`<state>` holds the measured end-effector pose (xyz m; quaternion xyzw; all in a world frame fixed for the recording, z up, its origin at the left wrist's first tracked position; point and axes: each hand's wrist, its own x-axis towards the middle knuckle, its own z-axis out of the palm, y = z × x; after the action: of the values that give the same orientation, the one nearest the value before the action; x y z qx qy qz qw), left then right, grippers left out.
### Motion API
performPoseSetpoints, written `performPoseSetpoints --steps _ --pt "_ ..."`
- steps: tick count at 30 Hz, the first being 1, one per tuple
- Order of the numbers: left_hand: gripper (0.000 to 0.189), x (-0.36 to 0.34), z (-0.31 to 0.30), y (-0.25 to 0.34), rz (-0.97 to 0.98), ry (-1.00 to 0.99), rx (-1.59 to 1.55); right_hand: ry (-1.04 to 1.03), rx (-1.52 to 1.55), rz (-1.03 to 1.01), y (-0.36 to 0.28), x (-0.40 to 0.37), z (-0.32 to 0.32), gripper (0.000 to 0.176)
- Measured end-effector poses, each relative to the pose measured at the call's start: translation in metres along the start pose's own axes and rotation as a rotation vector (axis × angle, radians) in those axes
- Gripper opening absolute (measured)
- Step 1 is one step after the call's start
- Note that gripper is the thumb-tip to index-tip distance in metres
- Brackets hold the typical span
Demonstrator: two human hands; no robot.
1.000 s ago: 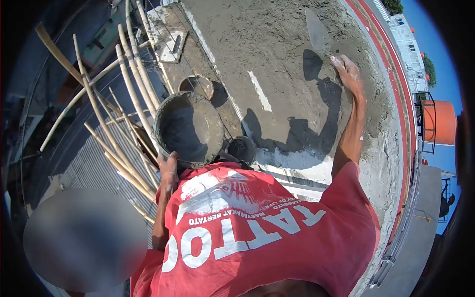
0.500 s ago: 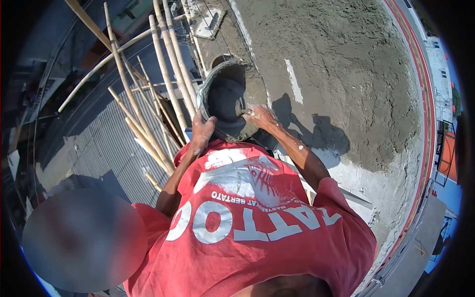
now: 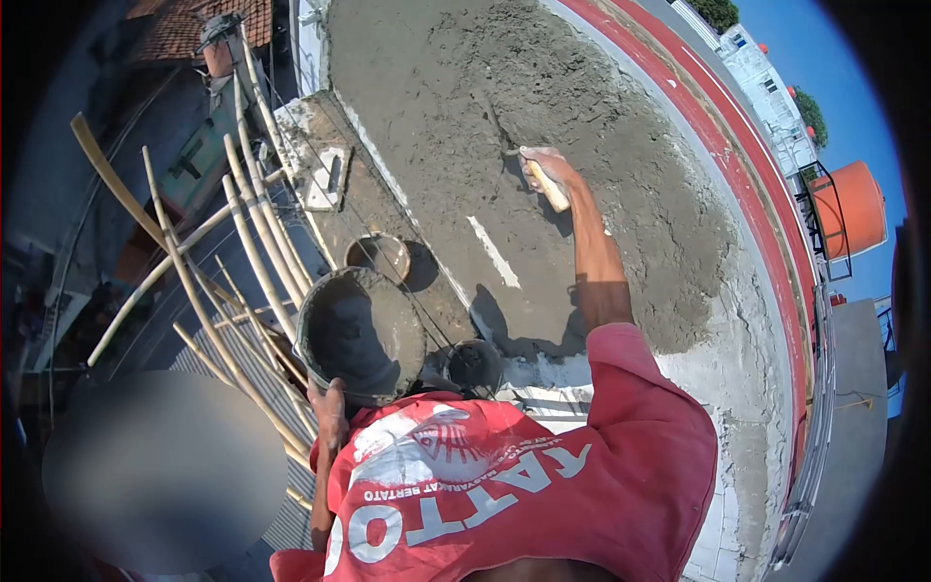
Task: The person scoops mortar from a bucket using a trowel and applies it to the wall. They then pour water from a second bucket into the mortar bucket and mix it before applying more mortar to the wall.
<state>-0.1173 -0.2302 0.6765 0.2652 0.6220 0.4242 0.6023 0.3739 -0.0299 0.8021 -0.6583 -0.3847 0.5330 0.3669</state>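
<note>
My left hand (image 3: 329, 407) grips the near rim of a dark bucket (image 3: 400, 325), tilted so that the grey wet mortar inside shows. My right hand (image 3: 553, 167) is closed around the pale handle of a trowel (image 3: 554, 194) and reaches out over the rough grey mortar surface (image 3: 630, 233). The trowel's thin blade lies at that surface, seen nearly edge-on, so whether it touches is hard to tell. A small round pail (image 3: 390, 254) stands just beyond the bucket, and a second dark pail (image 3: 475, 367) sits to its right.
A plastering float (image 3: 328, 179) lies on the ledge (image 3: 364, 209) beyond the pails. Bamboo poles (image 3: 254, 233) criss-cross at the left, above a corrugated roof. A pale strip (image 3: 493, 250) marks the mortar surface. Red-edged trim and an orange tank (image 3: 849, 213) are at the right.
My right hand has left the bucket and moved up and right to the mortar surface with the trowel. My left hand still holds the bucket, now lower and further left in view.
</note>
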Motion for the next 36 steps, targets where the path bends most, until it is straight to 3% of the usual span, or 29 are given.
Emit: performPoseSetpoints --steps 1,3,5,6,7,8,9,11,13,14,15,16,18,21,23,26,27,29,30,32,34,35,36 --pt "0.051 -0.005 -0.004 0.0 -0.048 -0.016 -0.061 0.236 -0.207 -0.115 -0.016 -0.005 -0.03 0.026" --pt "0.051 0.002 -0.005 0.002 -0.036 -0.006 -0.067 0.348 -0.157 -0.267 -0.071 -0.077 -0.037 0.03" --pt "0.051 0.0 -0.006 -0.003 -0.048 -0.013 -0.056 0.509 -0.468 -0.26 -0.094 -0.132 -0.031 0.034" --pt "0.05 0.001 -0.001 0.001 -0.011 0.008 -0.038 0.496 -0.465 -0.244 -0.099 -0.15 -0.017 0.034" --pt "0.05 0.009 -0.002 -0.008 0.008 0.009 -0.03 0.497 -0.681 -0.231 -0.099 -0.164 -0.001 0.033" --pt "0.05 0.015 -0.002 -0.015 0.026 -0.017 -0.108 0.47 -0.898 -0.213 -0.088 -0.17 0.014 0.033" --pt "0.05 0.014 -0.003 -0.008 -0.034 -0.029 -0.006 0.403 -0.886 -0.175 -0.064 -0.169 0.034 0.033" --pt "0.045 0.009 0.008 0.009 0.076 -0.082 -0.1 0.21 -1.296 -0.462 -0.021 -0.158 0.086 0.033" --pt "0.041 0.008 0.015 0.021 0.045 -0.079 -0.053 -0.035 -1.465 -0.367 0.029 -0.154 0.16 0.033" --pt "0.044 0.013 0.013 0.018 0.012 -0.126 0.032 -0.07 -1.519 -0.573 0.084 -0.138 0.176 0.03" --pt "0.046 0.017 0.013 0.016 0.067 -0.155 0.016 0.029 -1.579 -0.707 0.117 -0.132 0.207 0.025" --pt "0.048 0.019 0.015 0.013 0.118 -0.188 -0.002 0.023 -1.635 -0.645 0.133 -0.127 0.235 0.021" --pt "0.05 0.025 0.014 0.001 0.107 -0.188 0.078 -0.041 -1.562 -0.578 0.178 -0.114 0.269 0.018" --pt "0.052 0.021 0.01 0.003 0.072 -0.18 0.153 -0.151 -1.282 -0.403 0.177 -0.13 0.273 0.022" --pt "0.052 0.026 0.011 0.009 0.063 -0.169 0.127 -0.375 -0.977 -0.196 0.165 -0.129 0.276 0.028" --pt "0.049 0.016 0.005 0.022 0.0 -0.156 -0.011 -0.3 -0.889 -0.293 0.156 -0.138 0.274 0.031" --pt "0.046 0.019 0.001 0.017 0.015 -0.085 0.034 -0.377 -0.831 -0.102 0.148 -0.135 0.271 0.032" --pt "0.043 0.017 -0.012 0.019 -0.014 -0.105 -0.077 -0.384 -0.814 -0.173 0.128 -0.142 0.26 0.035" --pt "0.039 0.018 -0.007 0.025 -0.038 0.026 -0.06 -0.39 -0.78 -0.214 0.113 -0.14 0.25 0.036" --pt "0.036 0.022 -0.016 0.024 -0.019 0.054 -0.043 -0.472 -0.728 -0.368 0.103 -0.121 0.226 0.038" --pt "0.038 0.022 -0.024 0.026 -0.041 0.124 0.004 -0.591 -0.315 0.155 0.057 -0.112 0.204 0.04" --pt "0.04 0.021 -0.024 0.029 -0.09 0.207 0.045 -0.674 -0.058 0.2 0.058 -0.092 0.189 0.031" --pt "0.04 0.027 -0.032 0.019 -0.003 0.157 0.03 -0.715 0.132 0.231 0.053 -0.07 0.171 0.023"
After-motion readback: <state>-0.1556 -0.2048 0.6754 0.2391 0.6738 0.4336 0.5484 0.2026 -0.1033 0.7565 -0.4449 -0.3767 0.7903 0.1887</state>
